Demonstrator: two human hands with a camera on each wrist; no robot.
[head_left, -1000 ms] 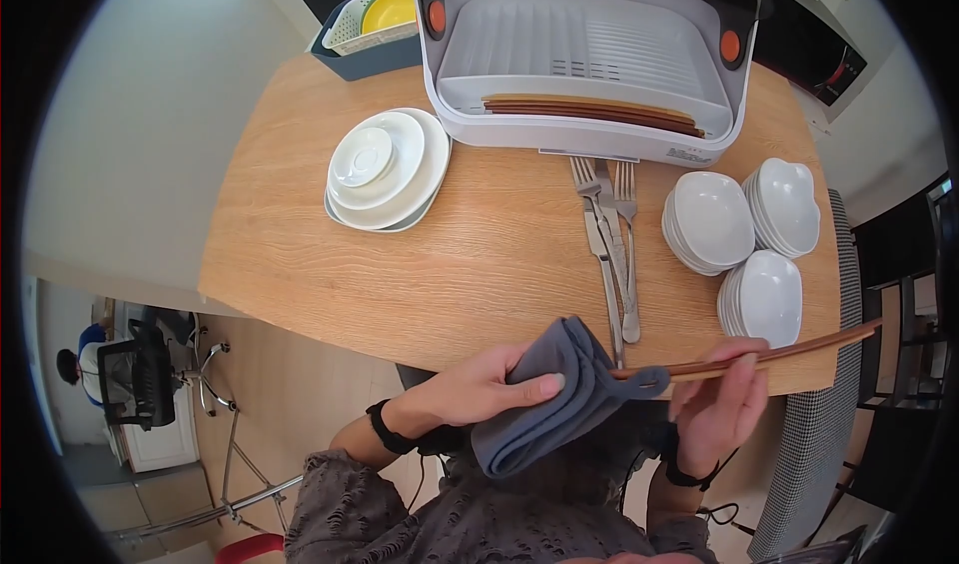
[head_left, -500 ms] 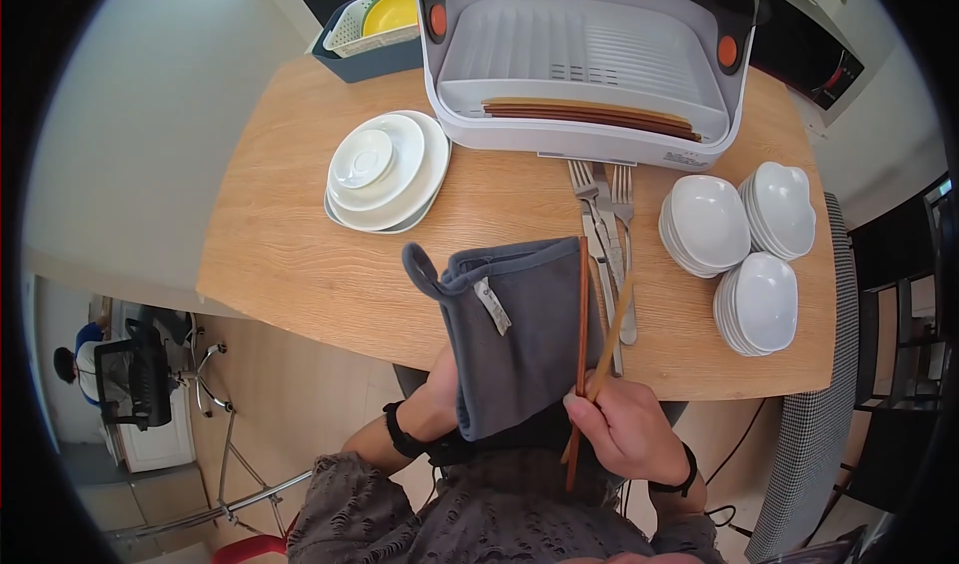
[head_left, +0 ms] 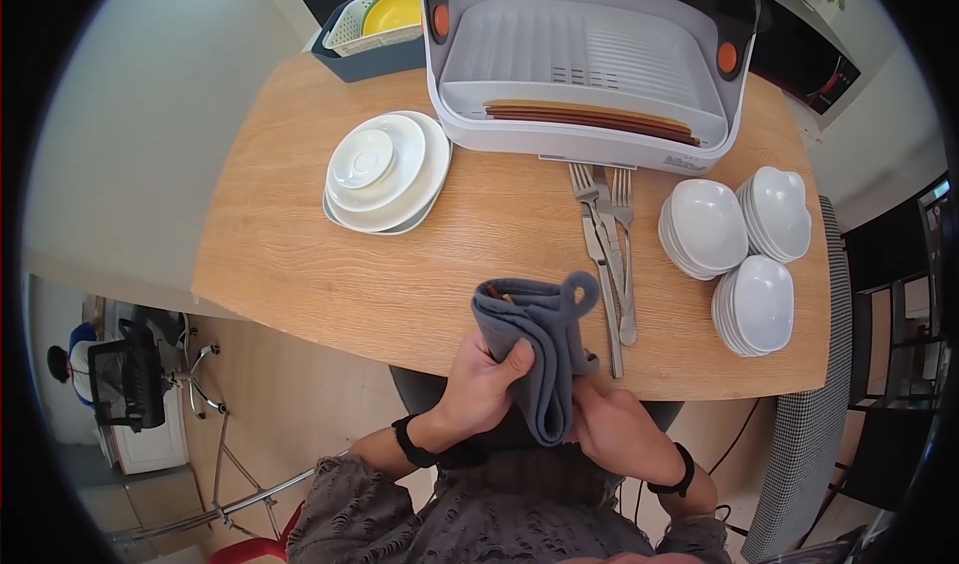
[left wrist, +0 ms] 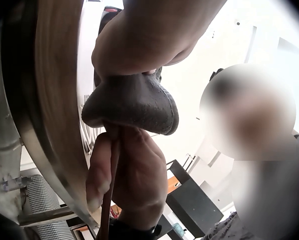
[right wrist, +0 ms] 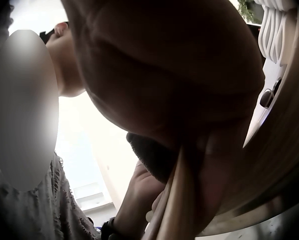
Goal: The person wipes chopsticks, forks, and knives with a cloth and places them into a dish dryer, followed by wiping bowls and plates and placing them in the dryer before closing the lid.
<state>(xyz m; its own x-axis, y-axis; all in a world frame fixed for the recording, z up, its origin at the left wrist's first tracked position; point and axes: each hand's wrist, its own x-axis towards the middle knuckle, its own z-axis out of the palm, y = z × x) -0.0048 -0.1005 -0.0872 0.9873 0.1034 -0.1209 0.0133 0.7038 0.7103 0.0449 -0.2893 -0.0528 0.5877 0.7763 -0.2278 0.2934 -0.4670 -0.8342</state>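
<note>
My left hand (head_left: 479, 384) grips a folded dark grey cloth (head_left: 544, 354), thumb pressed on its front, just off the table's near edge. Wooden chopsticks run into the cloth, which hides their upper part; a brown bit shows in its top fold in the head view. Below the cloth, my right hand (head_left: 621, 432) holds the chopsticks' other ends. In the left wrist view a chopstick (left wrist: 112, 185) lies along the right fingers, under the cloth (left wrist: 132, 106). The right wrist view shows the pale chopsticks (right wrist: 175, 207) coming out of the right hand (right wrist: 169, 70).
Forks and knives (head_left: 607, 254) lie ahead of the hands on the wooden table (head_left: 300, 274). White bowls (head_left: 707, 226) stand stacked at right, plates (head_left: 420, 179) at left. Behind is an open white dish box (head_left: 589, 149) with chopsticks (head_left: 589, 119), beside a blue basket (head_left: 375, 64).
Earlier the chopsticks pointed right from the cloth, then stood bare beside it as it hung spread out. Now the cloth is folded round them, and the right hand has come in close below it.
</note>
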